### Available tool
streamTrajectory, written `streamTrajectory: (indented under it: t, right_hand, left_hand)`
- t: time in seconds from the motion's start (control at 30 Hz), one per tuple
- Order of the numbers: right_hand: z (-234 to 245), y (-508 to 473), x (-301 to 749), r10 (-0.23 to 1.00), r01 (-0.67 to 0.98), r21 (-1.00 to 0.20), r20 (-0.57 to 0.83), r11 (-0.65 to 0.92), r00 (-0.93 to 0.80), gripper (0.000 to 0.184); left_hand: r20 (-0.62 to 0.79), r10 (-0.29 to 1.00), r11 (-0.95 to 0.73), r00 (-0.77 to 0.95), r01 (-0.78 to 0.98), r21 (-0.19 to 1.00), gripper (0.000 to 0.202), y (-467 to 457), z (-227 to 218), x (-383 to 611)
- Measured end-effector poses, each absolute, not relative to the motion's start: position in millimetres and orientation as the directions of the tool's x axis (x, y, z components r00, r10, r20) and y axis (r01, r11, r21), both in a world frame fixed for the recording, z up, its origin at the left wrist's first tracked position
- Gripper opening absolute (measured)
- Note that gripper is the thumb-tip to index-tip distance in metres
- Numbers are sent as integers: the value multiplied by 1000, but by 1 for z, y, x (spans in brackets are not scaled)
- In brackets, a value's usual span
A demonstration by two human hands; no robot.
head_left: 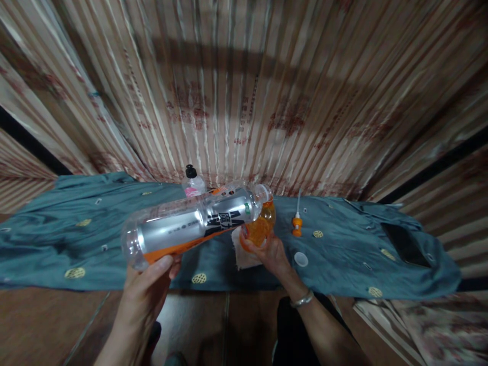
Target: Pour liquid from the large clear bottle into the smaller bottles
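My left hand point(152, 279) grips the lower end of a large clear plastic bottle point(190, 223) with a silver and orange label. The bottle lies nearly sideways, its uncapped mouth tilted up a little to the right, at the top of an orange spray bottle body point(261, 226). My right hand point(269, 251) is wrapped round that orange bottle. Whether liquid passes between the two cannot be made out. Right of them stands an orange nozzle head point(297, 224) with a thin tube pointing up. A white round cap point(301, 259) lies nearer to me.
Behind the large bottle stands a clear bottle with a black top point(191, 180). A pale cloth point(244, 254) lies under the orange bottle. To the right rests a dark phone point(406, 244). A green patterned cloth point(87, 249) covers the table, with a striped curtain point(244, 101) behind.
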State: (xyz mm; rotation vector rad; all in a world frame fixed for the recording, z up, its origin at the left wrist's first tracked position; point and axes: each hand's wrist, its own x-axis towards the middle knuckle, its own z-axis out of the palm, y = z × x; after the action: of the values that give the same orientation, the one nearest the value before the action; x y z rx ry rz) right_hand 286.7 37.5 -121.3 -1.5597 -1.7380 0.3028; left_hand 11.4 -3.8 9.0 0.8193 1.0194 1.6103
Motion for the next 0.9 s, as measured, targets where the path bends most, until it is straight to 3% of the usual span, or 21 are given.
streamTrajectory:
  t: [0.27,0.5,0.7,0.9]
  right_hand:
    - [-115,38,284,938,708,-682,336,183,81,61]
    - [-123,37,285,939,690,-703,328,172,100,60]
    - [-122,38,286,942,668,-729,309,147,130,52]
    - [-114,38,284,955,664,-740,262,107,138,47]
  left_hand:
    - [30,971,-116,-237,-358,926,44,-1,5,6]
    - [7,967,-112,-255,-401,909,61,-5,12,12]
    - [-21,942,-135,-334,-435,890,49,-10,18,23]
    - [-16,945,-141,-327,-450,882,62,-11,20,24]
